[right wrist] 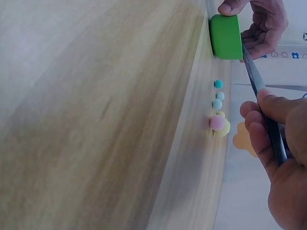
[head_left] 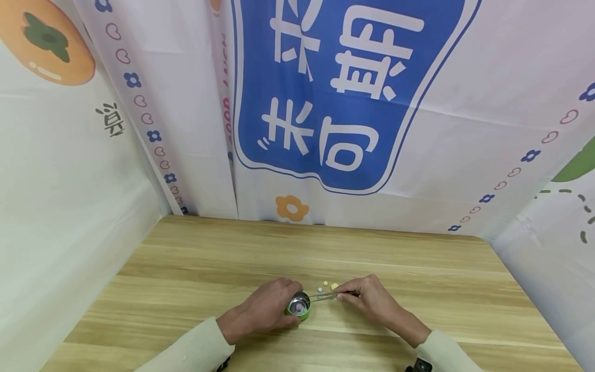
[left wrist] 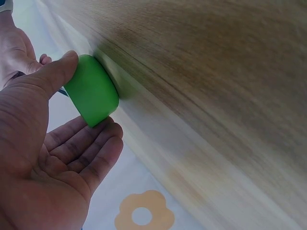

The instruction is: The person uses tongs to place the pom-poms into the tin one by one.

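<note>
Holding a green cup, the left hand has its thumb on one side and its fingers on the other. The left wrist view shows only the smooth green outside. The head view looks down into the cup, which sits on the wooden table, and shows a shiny inside with something pink in it. Next come the thin tweezers, with their tips at the cup's mouth; I cannot tell if they hold anything. Just right of the cup are little balls on the table. The right wrist view shows a teal ball, pale blue balls, yellow balls and a pink ball that the head view does not show. Last, the right hand pinches the tweezers.
</note>
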{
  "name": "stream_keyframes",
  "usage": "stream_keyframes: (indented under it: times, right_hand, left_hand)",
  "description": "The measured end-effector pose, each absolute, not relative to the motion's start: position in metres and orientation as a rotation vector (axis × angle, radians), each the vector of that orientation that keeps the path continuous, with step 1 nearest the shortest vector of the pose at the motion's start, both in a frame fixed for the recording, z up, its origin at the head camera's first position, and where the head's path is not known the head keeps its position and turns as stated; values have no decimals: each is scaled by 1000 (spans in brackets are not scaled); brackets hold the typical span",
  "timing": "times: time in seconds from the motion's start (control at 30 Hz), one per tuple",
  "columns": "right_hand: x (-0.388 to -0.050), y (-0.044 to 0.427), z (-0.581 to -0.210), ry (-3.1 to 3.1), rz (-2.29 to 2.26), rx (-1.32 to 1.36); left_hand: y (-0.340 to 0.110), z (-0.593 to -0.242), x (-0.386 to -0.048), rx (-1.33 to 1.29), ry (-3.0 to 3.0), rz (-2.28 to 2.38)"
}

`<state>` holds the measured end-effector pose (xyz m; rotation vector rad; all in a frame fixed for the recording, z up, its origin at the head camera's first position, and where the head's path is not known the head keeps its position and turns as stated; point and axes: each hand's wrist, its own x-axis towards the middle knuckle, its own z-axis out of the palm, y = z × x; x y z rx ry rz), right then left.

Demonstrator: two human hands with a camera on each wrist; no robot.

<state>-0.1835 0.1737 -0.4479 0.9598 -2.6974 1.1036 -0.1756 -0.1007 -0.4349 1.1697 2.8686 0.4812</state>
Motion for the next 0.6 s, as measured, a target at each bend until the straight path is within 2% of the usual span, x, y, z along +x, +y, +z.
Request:
stream_keyframes:
  times: [0.6]
  right_hand:
    - [-186,181,-451,-2725,1038,871]
  left_hand:
    - [-101,-437,-177,1181,2883,467]
